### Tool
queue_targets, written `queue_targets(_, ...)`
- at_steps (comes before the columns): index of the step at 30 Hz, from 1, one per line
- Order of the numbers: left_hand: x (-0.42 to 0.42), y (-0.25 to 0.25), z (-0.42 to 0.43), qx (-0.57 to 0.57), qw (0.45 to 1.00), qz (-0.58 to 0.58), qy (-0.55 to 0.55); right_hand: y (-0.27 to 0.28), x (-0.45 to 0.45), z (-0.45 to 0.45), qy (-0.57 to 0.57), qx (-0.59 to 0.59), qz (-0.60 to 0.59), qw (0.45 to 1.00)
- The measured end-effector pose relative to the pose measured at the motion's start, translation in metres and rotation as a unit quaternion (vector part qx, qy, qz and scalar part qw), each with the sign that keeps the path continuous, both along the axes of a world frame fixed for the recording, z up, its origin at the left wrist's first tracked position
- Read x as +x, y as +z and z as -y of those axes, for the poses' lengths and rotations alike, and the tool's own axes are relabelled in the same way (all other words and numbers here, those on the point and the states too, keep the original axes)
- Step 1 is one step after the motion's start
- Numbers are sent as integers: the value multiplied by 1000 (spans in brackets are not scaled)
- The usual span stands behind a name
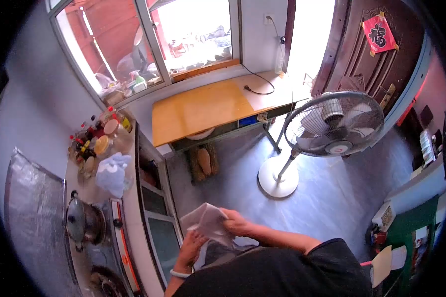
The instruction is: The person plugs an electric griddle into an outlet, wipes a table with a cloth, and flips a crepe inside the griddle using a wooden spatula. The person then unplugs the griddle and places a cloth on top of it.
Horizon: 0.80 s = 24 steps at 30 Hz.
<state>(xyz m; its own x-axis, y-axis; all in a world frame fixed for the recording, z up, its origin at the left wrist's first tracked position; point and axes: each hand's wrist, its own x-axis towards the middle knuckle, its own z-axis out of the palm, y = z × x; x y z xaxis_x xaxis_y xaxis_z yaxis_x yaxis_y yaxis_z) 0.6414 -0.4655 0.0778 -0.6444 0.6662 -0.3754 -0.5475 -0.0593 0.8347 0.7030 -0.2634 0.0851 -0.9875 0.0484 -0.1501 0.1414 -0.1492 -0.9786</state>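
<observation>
Both of my hands hold a thin, whitish, cloth-like piece (206, 218) in front of my body; whether it is cloth or a soft bag I cannot tell. My right hand (237, 223) is closed on its right side, with the fingertips partly hidden. At its lower left edge, my left hand (193, 246) pinches it, and a pale band circles that wrist. The piece has a peaked upper edge and hangs in folds, near the front of the counter (151, 242). Something greyish shows below it, against my dark shirt.
On the left counter stand a lidded pot (84, 222), several bottles and jars (102, 145), and a light blue cloth (113, 173). A standing fan (334, 123) is on the floor ahead right. A wooden table (203, 109) stands under the window. A dark door (366, 64) is open.
</observation>
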Motion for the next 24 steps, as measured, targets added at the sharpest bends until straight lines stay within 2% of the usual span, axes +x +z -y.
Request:
queue_targets(1,-22,-9,-11,7,1000,11,-1,4,-22,-2,0,7,-15,1000)
queue_targets(2,-46,-20,-23,15,1000,21,-4,-18,-47,-2,21,7,-23,999)
queue_targets(3,-73,-33,-37,28,1000,2,-1,-3,-70,-11,55,69,-29,996)
queue_targets(5,-129,-47,-69,53,998,-34,6,-10,-116,-23,21,114,-55,992)
queue_targets(6,-155,-30,-90,137,987,80,37,-3,-133,-37,32,111,-49,992)
queue_targets(7,-176,-7,-100,95,994,40,44,8,-154,-54,43,106,-50,992)
queue_targets(9,-223,36,-119,12,997,-54,46,23,-195,-92,22,173,-20,985)
queue_targets(10,-247,20,-124,97,989,22,112,21,-216,-120,37,165,14,986)
queue_targets(11,-267,23,-125,94,988,42,111,2,-230,-144,-39,167,-38,984)
queue_targets(12,-287,27,-126,94,987,65,111,-25,-249,-171,-121,31,11,992)
queue_targets(13,-308,27,-130,96,985,88,111,-45,-262,-208,-193,34,-2,981)
queue_targets(14,-328,16,-128,91,989,73,90,-43,-271,-238,-293,-97,55,950)
queue_targets(15,-329,44,-148,68,988,58,129,-52,-278,-271,-379,-110,64,916)
queue_targets(16,-338,36,-156,47,986,54,150,-69,-286,-307,-454,-120,65,881)
queue_targets(17,-345,27,-159,27,983,50,173,-94,-292,-346,-502,-67,69,859)
queue_targets(19,-357,20,-159,-20,987,27,157,-113,-305,-410,-586,-39,77,806)
queue_targets(21,-358,32,-176,-27,984,12,177,-140,-316,-482,-597,37,103,795)
queue_targets(22,-361,28,-181,-49,979,7,198,-150,-325,-515,-608,104,152,772)
queue_targets(23,-364,23,-185,-70,973,1,219,-203,-331,-562,-612,233,189,732)
queue_targets(24,-367,13,-189,-69,968,25,241,-201,-338,-582,-600,286,235,709)
